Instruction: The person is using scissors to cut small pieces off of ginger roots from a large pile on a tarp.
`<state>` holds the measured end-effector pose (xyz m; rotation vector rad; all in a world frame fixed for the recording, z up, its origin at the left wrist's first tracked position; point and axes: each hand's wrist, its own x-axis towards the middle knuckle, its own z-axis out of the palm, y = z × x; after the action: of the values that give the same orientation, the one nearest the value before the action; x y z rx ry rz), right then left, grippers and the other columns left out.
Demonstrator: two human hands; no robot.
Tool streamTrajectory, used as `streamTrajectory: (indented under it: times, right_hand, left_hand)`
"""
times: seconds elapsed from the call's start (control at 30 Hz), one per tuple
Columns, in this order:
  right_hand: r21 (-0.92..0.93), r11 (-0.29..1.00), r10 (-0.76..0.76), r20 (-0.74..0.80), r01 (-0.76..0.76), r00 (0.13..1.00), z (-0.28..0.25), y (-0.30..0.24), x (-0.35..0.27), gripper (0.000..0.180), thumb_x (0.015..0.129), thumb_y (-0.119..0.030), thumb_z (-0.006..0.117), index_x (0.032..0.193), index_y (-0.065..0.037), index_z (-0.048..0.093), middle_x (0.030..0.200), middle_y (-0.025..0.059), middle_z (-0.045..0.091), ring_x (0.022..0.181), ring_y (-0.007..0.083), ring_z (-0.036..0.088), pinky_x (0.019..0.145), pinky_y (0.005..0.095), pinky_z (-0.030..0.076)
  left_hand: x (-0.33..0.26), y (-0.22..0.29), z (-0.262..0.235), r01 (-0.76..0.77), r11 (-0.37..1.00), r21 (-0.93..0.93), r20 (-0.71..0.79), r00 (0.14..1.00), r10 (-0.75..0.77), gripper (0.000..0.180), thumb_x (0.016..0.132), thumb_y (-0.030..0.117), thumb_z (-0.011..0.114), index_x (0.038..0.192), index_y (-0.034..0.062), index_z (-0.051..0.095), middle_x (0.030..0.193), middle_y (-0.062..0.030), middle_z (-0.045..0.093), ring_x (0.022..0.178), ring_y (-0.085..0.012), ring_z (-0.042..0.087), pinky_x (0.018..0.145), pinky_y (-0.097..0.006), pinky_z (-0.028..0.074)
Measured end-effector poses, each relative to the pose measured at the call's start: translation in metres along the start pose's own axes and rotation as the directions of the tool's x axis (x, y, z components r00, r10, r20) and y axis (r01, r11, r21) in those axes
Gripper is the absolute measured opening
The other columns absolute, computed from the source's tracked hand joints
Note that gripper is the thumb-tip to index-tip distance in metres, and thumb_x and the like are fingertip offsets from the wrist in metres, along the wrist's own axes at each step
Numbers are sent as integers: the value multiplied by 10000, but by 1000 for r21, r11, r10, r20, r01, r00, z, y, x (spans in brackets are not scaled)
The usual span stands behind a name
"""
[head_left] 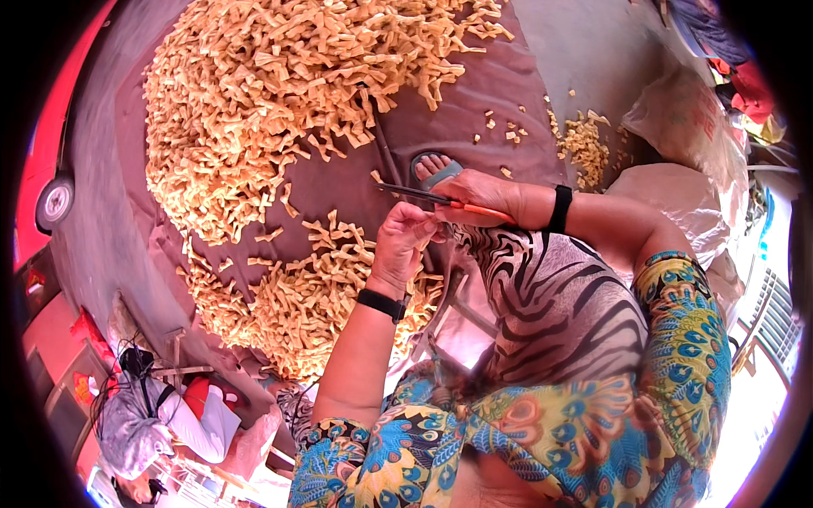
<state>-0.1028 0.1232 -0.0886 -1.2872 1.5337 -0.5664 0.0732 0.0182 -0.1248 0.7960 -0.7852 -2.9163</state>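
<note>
My scissors (439, 200) show bright orange at the handle and dark grey along the blades. The heaped pieces (279, 102) are golden yellow with paler cream patches; the sheet (440, 118) is plain brownish maroon. My top (559, 423) bears a peacock-feather print in blue, teal, yellow and cream. My legwear (563, 309) has dark zebra stripes on pale pinkish cloth. My wristbands (561, 209) are black, my sandal (443, 174) grey-blue, the vehicle (41, 165) red.

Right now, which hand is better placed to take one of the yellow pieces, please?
Probably the left hand: it appears closer to the lower heap of yellow pieces, while the right hand holds the orange-handled scissors. I cannot tell whether the left already pinches something small.
</note>
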Motion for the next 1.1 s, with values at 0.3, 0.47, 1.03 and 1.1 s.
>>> streamTrajectory:
  times: [0.3, 0.47, 1.03, 1.1]
  right_hand:
    - [-149, 986, 33, -242, -71, 970, -7, 42, 0, 251, 804, -266, 553, 913, -40, 566, 813, 199, 601, 776, 381, 582, 676, 443, 463]
    - [-186, 965, 113, -344, -185, 932, 10, 81, -14, 261, 795, -290, 578, 798, -31, 548, 738, 198, 585, 713, 388, 567, 613, 441, 450]
    - [133, 934, 353, -487, -331, 799, 5, 74, -4, 218, 770, -271, 600, 823, -60, 591, 726, 167, 609, 714, 351, 595, 623, 400, 467]
    - [142, 930, 364, -478, -338, 799, 3, 69, -3, 207, 769, -261, 593, 816, -60, 591, 729, 169, 612, 719, 349, 600, 626, 404, 469]
  left_hand:
    - [-39, -6, -95, 231, 723, 651, -355, 934, 21, 58, 808, 69, 612, 844, 36, 581, 756, -22, 609, 708, -121, 594, 686, -255, 497]
    - [-15, 31, -94, 122, -332, 935, -90, 990, 111, 202, 780, 44, 556, 975, 56, 610, 935, -105, 624, 939, -294, 557, 859, -353, 437]
    - [100, 81, -104, 95, -353, 931, 55, 918, 393, 293, 768, 97, 556, 1058, 128, 586, 1141, -113, 520, 1062, -304, 504, 884, -381, 429]
    - [119, 86, -103, 163, -331, 929, -25, 923, 385, 342, 767, 94, 554, 1107, 125, 579, 1251, -105, 462, 1138, -301, 459, 933, -371, 404]
